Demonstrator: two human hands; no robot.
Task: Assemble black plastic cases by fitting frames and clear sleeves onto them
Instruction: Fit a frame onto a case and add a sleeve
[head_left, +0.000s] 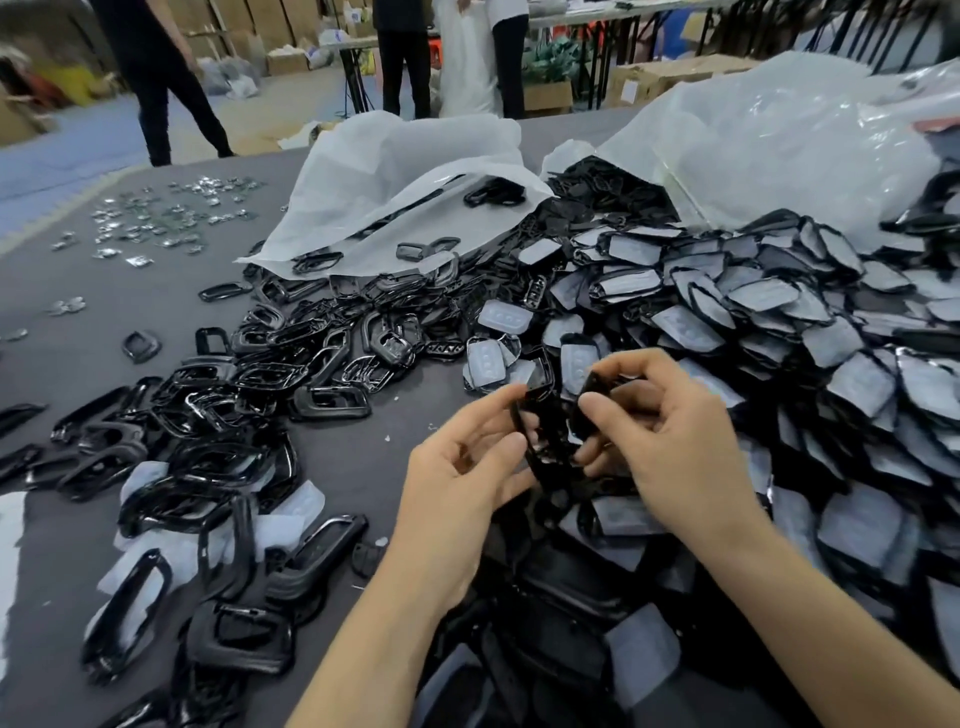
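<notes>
Closest in are two bare forearms reaching over a heap of dark cases (561, 597) at the near edge of the grey table (78, 364). The left hand (457, 483) pinches a glossy black frame (540, 441) by its edge, thumb on one side and curled fingertips on the other. The right hand (670, 441) is curled round a second black piece (589, 387), thumb on top. It meets the frame between the two hands, just above the heap. It's pretty blurry there, so I can't tell if the two parts are clipped together.

As for writing, the cartons (644, 78) at the back have some print, but it's too blurred to read.

The frame is a shiny open loop, narrow and rounded.

Counts: two hands and two white bags (405, 171), both spilling parts. Loose frames (291, 374) are spread to the left and sleeved cases (779, 322) are piled to the right, both way too many to count. A scatter of small shiny bits (166, 218) sits far left. Three people (156, 78) stand beyond the table.
</notes>
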